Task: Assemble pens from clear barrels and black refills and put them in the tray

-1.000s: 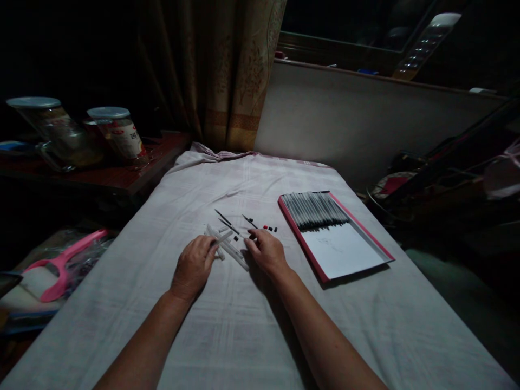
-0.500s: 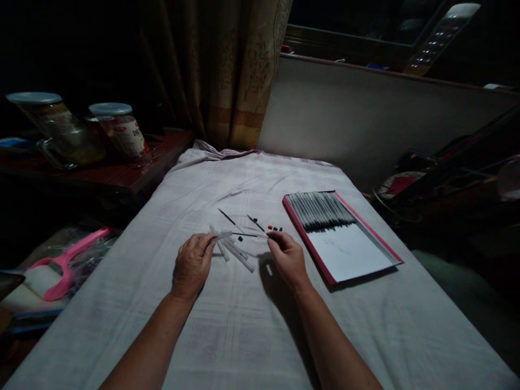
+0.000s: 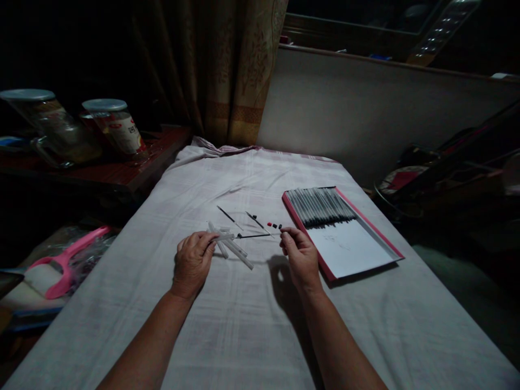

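Observation:
My left hand [image 3: 192, 264] pinches a clear pen barrel [image 3: 225, 236] above a small pile of similar empty barrels [image 3: 240, 254]. To its right, my right hand [image 3: 299, 254] has thumb and fingers closed on the pale end of a pen refill [image 3: 257, 235]. The refill's dark end points left towards the barrel; whether the two touch I cannot tell. Two more refills, one on the left [image 3: 227, 215] and another nearer the middle [image 3: 255, 221], lie just beyond. Small black plugs [image 3: 275, 226] and a red plug [image 3: 269, 223] rest near my right fingertips.
A shallow box with a red rim [image 3: 303, 238] holds a row of clear pens [image 3: 320, 207] on the right. The cloth-covered table [image 3: 227, 325] reaches a curtain [image 3: 233, 81]. Jars [image 3: 122, 132] stand on a side table; a pink-handled item [image 3: 67, 262] lies lower left.
My right hand has moved right with the refill, widening the gap between my hands. My left hand has stayed nearly still with the barrel. The view has shifted slightly.

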{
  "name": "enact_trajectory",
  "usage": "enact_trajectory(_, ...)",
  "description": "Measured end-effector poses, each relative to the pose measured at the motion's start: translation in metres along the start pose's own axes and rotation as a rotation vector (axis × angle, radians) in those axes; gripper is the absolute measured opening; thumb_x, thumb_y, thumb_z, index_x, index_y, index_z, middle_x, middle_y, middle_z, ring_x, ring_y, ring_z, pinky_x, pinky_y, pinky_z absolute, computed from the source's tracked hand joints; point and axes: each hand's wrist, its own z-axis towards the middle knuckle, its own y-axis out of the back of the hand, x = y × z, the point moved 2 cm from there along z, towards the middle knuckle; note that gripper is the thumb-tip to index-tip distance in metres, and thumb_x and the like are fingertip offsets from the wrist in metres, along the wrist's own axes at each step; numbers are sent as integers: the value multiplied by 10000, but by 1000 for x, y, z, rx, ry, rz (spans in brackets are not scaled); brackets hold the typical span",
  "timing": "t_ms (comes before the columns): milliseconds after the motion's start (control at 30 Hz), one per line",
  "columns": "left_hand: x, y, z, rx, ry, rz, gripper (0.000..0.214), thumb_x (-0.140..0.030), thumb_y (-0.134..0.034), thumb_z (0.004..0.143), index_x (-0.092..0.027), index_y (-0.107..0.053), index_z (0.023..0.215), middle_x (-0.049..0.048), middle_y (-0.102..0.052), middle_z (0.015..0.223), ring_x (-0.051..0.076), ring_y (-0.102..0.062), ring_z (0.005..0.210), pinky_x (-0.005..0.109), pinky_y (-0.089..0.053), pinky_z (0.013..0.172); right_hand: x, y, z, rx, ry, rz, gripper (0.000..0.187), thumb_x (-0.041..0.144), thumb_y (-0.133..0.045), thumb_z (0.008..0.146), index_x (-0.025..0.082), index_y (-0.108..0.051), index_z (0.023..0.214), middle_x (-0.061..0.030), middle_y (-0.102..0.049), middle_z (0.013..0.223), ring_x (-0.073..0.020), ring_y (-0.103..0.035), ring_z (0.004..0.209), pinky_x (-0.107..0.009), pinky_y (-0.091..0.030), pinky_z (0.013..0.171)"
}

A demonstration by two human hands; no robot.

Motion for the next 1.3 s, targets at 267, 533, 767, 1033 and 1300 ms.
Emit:
enact_trajectory(267, 2, -2, 0, -27, -57, 21, 242, -297, -469, 957, -235, -669, 1078, 62, -674, 980, 225, -618, 946, 369, -425, 857, 2, 4, 2, -18, 14, -3, 299, 453, -683, 724, 178, -685, 842, 15, -575, 648, -113, -479, 569, -242, -380, 520)
enact_trajectory(533, -7, 2, -1, -13, -145, 52, 217, -261, -491, 948, -243, -658, 1086, 57, -669, 957, 221, -611, 910, 380, -420, 854, -1, -8, 0, 48, 1, -2, 250, 398, -685, 717, 180, -722, 834, -12, -657, 699, -118, -535, 582, -255, -445, 554)
enact_trajectory(767, -8, 0, -2, 28, -122, -25, 207, -267, -470, 964, -227, -632, 1087, 50, -693, 979, 213, -623, 926, 376, -427, 865, -11, -46, -1, 475, 81, -308, 450, 257, -597, 800, 207, -629, 1246, -33, -736, 876, -140, -632, 678, -270, -500, 666)
enact_trajectory(1033, -5, -1, 0, 14, -65, -84, 203, -267, -469, 963, -219, -628, 1079, 50, -695, 981, 213, -639, 934, 361, -465, 837, -17, -77, 17, 559, 274, -1039, 162, 287, -603, 860, 234, -717, 961, -72, -700, 1019, -203, -650, 874, -291, -457, 731)
enact_trajectory(1300, -10, -2, -2, 39, -154, -25, 189, -253, -500, 950, -220, -631, 1082, 55, -697, 974, 221, -632, 915, 371, -456, 832, -26, -50, -4, 484, -169, -66, 159, 337, -618, 810, 208, -637, 900, -18, -704, 800, -144, -622, 642, -259, -468, 584)
